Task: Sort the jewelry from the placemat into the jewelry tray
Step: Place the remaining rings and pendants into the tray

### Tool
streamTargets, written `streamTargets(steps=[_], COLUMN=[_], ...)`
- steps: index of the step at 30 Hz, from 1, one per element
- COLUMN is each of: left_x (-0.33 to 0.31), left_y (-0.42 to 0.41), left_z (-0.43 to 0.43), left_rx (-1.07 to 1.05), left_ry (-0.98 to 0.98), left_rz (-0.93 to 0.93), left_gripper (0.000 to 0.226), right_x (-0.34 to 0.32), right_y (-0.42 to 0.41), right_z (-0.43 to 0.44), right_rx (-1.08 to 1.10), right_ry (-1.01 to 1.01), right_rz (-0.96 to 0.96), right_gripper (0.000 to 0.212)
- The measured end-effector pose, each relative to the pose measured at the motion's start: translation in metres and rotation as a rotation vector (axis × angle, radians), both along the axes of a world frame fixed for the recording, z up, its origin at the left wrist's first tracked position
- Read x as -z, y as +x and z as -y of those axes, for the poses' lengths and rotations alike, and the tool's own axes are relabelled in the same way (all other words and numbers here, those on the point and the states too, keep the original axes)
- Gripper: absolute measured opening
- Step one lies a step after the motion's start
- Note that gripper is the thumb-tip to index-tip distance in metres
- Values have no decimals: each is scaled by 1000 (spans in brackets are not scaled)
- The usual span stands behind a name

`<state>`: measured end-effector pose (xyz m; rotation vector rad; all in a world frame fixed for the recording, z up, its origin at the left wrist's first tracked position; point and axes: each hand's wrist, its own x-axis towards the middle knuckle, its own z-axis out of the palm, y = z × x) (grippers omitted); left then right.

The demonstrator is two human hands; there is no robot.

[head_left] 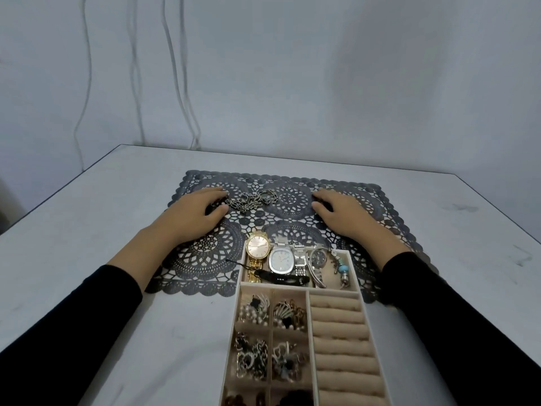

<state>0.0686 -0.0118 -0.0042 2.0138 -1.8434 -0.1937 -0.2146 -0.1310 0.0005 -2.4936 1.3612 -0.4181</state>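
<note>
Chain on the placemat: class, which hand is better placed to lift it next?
Probably left. The left hand lies right beside the chain; the right hand rests on the placemat, apart from it.

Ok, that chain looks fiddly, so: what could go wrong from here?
The chain lies bunched on the lace placemat, at the left hand. Its links could snag in the openwork when lifted and drag the mat. The watch compartment of the jewelry tray is already crowded, with a gold watch leaning over its far rim, so adding the chain may tangle it or knock the watch out.
</note>
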Motion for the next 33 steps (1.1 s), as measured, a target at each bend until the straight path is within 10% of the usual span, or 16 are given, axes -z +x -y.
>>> streamTargets(steps=[33], left_x=[-1], left_y=[34], left_z=[11], left_rx=[53], left_ry=[-143], left_rz=[-253], left_gripper=[14], right_x=[-28], right_y=[103], right_z=[24], right_rx=[-472], right_ry=[77], right_rz=[193], right_gripper=[19])
